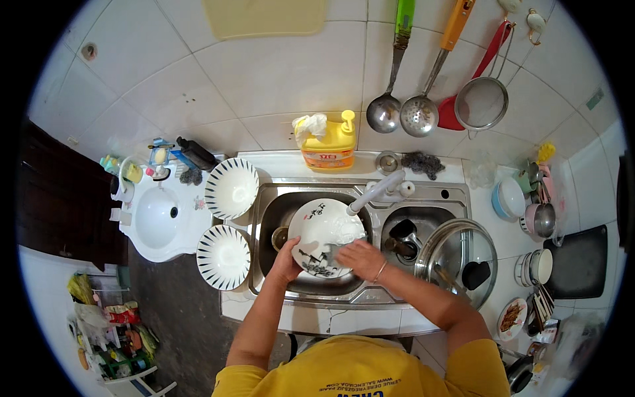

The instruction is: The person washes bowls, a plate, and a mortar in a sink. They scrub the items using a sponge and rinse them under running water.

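Observation:
A white plate with black ink-style drawings is tilted over the left basin of the steel sink, under the white faucet. Water runs onto its surface near the spout. My left hand grips the plate's lower left rim. Pressed on the plate's lower right part is my right hand, its fingers closed over a grey scrubber whose exact kind is hard to make out. Two white bowls with dark stripes, an upper bowl and a lower bowl, stand left of the sink.
Behind the sink are a yellow pump bottle and a dark steel-wool scourer. A glass lid leans at the right basin, which holds a dark-handled item. Ladles hang on the wall. A washbasin stands far left.

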